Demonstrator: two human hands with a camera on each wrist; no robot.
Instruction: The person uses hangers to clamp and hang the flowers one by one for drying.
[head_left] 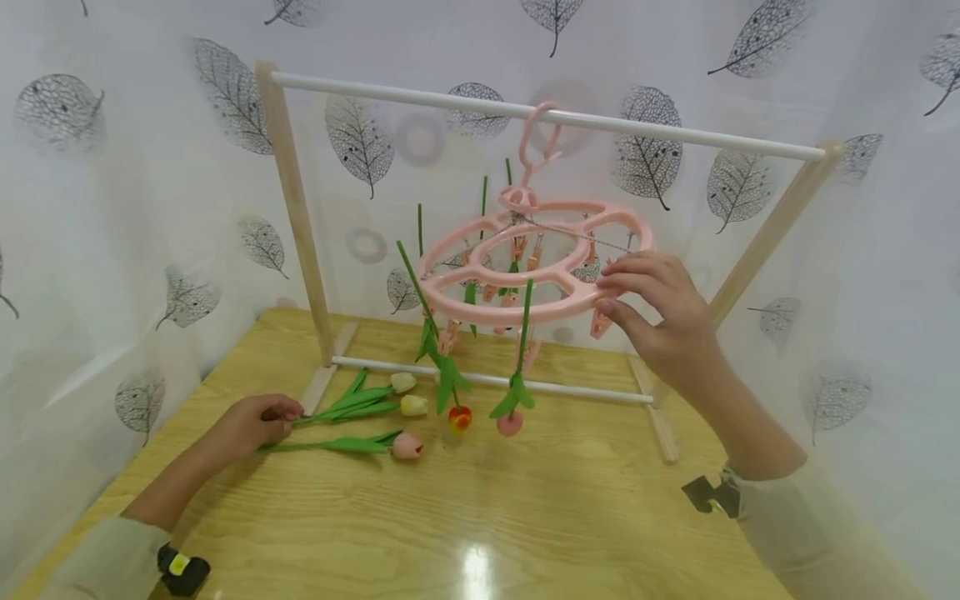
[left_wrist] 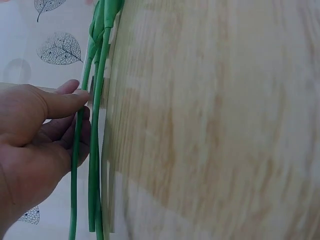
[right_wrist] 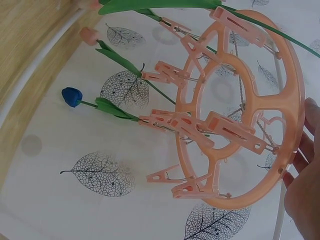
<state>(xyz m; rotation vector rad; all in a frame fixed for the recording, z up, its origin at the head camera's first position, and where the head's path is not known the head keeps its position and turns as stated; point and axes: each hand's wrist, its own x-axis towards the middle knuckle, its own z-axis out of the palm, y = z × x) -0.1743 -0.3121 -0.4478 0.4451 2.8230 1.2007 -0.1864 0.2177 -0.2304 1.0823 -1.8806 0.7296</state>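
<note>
Pinching stem (left_wrist: 74, 190) with left hand (head_left: 255, 421), hanger (head_left: 487, 315) with right hand (head_left: 662, 310); seemingly partway, with some tulips (head_left: 460, 419) clipped, three on counter (head_left: 562, 500).

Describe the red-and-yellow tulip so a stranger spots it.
Find the wooden rack on the table; a pink hanger hangs from its white top bar. Below the hanger's front rim, the tulip dangles bloom downward, left of a pink flower. Among blooms in view, it alone is red and yellow.
</note>
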